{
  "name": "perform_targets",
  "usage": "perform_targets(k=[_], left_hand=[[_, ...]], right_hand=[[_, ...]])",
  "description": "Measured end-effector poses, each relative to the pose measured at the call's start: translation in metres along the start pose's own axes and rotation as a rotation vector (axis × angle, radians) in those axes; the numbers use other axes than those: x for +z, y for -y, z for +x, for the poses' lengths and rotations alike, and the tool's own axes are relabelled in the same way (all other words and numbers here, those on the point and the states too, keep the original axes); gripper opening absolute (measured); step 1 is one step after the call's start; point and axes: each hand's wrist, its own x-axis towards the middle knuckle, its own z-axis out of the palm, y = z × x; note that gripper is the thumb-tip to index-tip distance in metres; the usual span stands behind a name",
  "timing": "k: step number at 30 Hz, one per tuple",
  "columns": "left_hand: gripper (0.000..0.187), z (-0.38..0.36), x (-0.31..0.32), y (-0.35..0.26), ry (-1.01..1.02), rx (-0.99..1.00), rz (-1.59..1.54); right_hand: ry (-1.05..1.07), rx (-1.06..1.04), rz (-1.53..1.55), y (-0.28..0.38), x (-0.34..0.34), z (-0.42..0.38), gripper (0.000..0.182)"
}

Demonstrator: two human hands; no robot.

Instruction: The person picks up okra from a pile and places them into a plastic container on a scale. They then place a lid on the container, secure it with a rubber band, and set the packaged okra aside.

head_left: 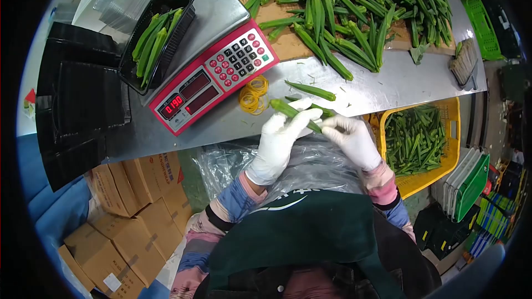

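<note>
In white gloves, both my hands are over the table's front edge with okra between them. My left hand (pixel 279 147) pinches one okra pod (pixel 285 109), which slants down to the right. The fingers of my right hand (pixel 354 139) are closed at the lower end of that pod. A second pod (pixel 325 111) sits just behind, partly hidden by my left fingers. On the metal tabletop beyond lies a loose pod (pixel 311 90). Yellow rubber bands (pixel 254 95) lie to the left, beside a red scale (pixel 219 72) reading 0.190.
A black tray (pixel 123 69) with several okra pods rests on the scale. Okra is heaped (pixel 354 16) at the back. Right of me stands a yellow crate (pixel 455 138) of okra. Stacked black trays (pixel 83 94) and cardboard boxes (pixel 127 232) are on the left. A brush (pixel 464 63) lies far right.
</note>
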Motion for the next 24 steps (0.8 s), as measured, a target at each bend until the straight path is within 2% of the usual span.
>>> perform_targets(k=[3, 6, 9, 11, 15, 17, 20, 23, 24], left_hand=[[0.033, 0.004, -0.011, 0.001, -0.003, -0.016, -0.060], [0.032, 0.007, -0.014, 0.003, -0.068, -0.058, -0.014], [0.033, 0.006, -0.013, 0.006, -0.080, -0.059, 0.010], [0.034, 0.007, -0.012, 0.004, -0.068, -0.058, 0.014], [0.036, 0.009, -0.014, 0.003, -0.081, -0.086, 0.023], [0.037, 0.009, -0.012, 0.002, -0.089, -0.089, 0.031], [0.037, 0.012, -0.011, 0.002, -0.096, -0.092, 0.032], [0.037, 0.010, -0.013, 0.004, -0.094, -0.078, 0.000], [0.037, 0.010, -0.013, 0.004, -0.097, -0.078, -0.005]], right_hand=[[-0.372, -0.190, -0.568, -0.005, -0.004, 0.034, 0.039], [-0.528, -0.654, -0.878, 0.012, -0.011, 0.078, 0.051], [-0.491, -0.754, -1.110, 0.007, -0.017, 0.125, 0.049], [-0.476, -0.717, -1.223, 0.001, -0.042, 0.152, 0.044], [-0.587, -0.671, -1.304, 0.016, -0.092, 0.179, 0.042], [-0.551, -0.642, -1.338, 0.015, -0.105, 0.190, 0.042], [-0.559, -0.666, -1.314, 0.014, -0.102, 0.187, 0.043], [-0.575, -0.598, -1.204, 0.014, -0.086, 0.168, 0.049], [-0.640, -0.632, -1.156, 0.018, -0.079, 0.155, 0.051]])
